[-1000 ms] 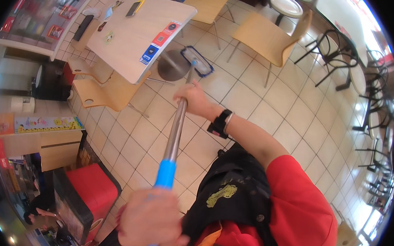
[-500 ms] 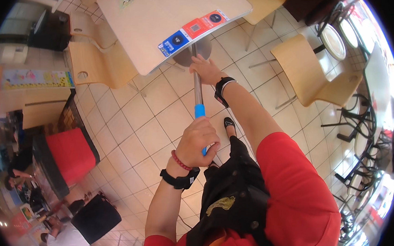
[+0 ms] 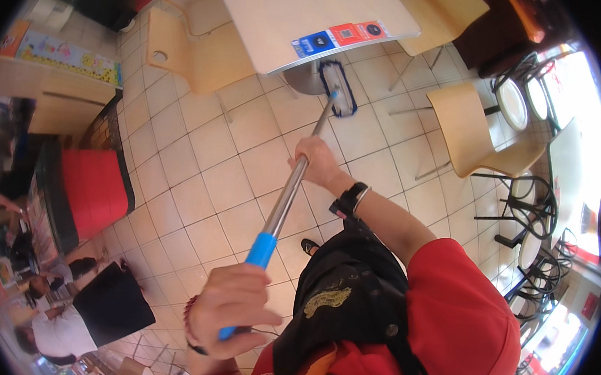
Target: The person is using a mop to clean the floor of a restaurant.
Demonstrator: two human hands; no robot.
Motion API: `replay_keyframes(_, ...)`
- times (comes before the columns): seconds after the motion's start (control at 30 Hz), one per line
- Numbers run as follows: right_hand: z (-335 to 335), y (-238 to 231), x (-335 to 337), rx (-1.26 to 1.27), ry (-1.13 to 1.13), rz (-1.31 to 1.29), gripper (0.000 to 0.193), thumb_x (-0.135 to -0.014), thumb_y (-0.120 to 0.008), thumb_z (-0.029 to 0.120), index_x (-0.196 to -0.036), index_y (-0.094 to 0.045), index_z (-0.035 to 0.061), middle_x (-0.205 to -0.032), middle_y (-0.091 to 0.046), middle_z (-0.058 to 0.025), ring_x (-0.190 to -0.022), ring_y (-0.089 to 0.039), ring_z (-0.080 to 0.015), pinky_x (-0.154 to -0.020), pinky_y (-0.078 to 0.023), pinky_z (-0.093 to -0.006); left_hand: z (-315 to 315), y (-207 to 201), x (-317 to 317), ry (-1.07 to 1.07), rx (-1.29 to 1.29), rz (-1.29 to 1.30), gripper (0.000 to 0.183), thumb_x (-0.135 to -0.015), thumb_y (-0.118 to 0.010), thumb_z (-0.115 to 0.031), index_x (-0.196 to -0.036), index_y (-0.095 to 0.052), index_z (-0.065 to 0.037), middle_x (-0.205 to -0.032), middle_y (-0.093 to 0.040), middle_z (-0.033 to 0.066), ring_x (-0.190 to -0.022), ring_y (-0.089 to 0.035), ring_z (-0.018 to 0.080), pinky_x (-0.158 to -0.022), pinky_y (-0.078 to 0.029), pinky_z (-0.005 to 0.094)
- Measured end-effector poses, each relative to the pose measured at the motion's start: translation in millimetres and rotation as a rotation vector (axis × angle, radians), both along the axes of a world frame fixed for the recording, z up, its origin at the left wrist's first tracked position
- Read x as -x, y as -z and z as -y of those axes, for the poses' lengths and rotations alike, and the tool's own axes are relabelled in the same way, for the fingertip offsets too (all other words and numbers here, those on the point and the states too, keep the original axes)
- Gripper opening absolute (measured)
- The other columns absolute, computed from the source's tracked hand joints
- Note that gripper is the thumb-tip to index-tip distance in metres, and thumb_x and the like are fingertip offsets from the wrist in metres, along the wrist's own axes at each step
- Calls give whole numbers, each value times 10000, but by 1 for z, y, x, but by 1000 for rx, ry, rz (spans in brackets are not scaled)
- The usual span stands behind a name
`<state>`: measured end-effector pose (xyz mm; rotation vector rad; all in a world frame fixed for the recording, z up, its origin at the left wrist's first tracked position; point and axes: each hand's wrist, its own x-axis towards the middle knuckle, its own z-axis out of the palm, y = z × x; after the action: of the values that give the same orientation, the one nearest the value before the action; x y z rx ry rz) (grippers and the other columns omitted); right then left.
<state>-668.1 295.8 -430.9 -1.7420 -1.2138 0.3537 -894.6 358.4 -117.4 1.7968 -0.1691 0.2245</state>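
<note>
A flat mop (image 3: 287, 202) with a metal pole and a blue grip runs from low in front of me toward the wooden table. My left hand (image 3: 231, 307) is closed round the blue grip near its end, with some fingers partly loose. Farther along, my right hand (image 3: 317, 162) wraps the metal pole. The mop head (image 3: 348, 102), a pale pad with a dark blue fringe, lies on the tiles by the round metal base (image 3: 302, 80) of the table. Black bands circle both wrists.
The pale wooden table (image 3: 277, 19) stands ahead, stickers along its near edge. Wooden chairs stand at its left (image 3: 205, 62) and right (image 3: 458, 122). Black-framed stools (image 3: 533, 197) line the right side. A red-fronted counter (image 3: 95, 190) is at left, with a person in white (image 3: 67, 331) nearby.
Both hands have drawn back toward me with the mop. Its head now shows beside the table base. The table and chairs have shifted right and up in view.
</note>
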Motion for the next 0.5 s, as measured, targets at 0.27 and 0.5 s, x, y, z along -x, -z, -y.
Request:
replay_keyframes(0.27, -3, -63, 63, 140, -381, 228, 160, -741, -672, 164, -630, -566, 116, -650, -573, -50, -734, -597, -254, -959, -417, -469, 5, -49, 77, 30, 19, 108, 268, -829, -675, -280, -788, -698, -16, -556, -592, 74, -540, -614, 203, -632, -531, 362)
replay_keyframes(0.5, -52, -81, 28, -143, -351, 225, 182, -694, -693, 151, -640, -520, 129, -637, -532, -30, -668, -573, -263, -950, -390, -485, 28, -42, 62, -154, -141, 235, 95, -753, -662, -129, -712, -643, -45, -563, -554, 48, -536, -591, 213, -598, -515, 353)
